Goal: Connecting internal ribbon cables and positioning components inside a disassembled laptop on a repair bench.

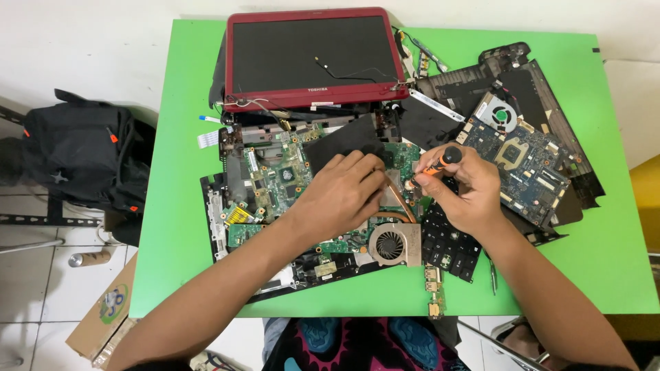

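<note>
An opened laptop base with a green motherboard [275, 175] lies in the middle of a green table [172, 261]. My left hand [340, 196] rests flat on the board, beside the copper heat pipe [402, 199] and above the round cooling fan [393, 244]. My right hand [467, 192] grips a small screwdriver [441, 161] with an orange and black handle, its tip pointing down-left at the board near the heat pipe. A black keyboard [450, 240] lies under my right wrist.
A red-framed laptop screen [313, 55] lies at the table's far side. A second blue motherboard [522, 161] with a fan sits on black casing at the right. A black backpack [75, 154], a cardboard box [103, 312] and a can stand on the floor at left.
</note>
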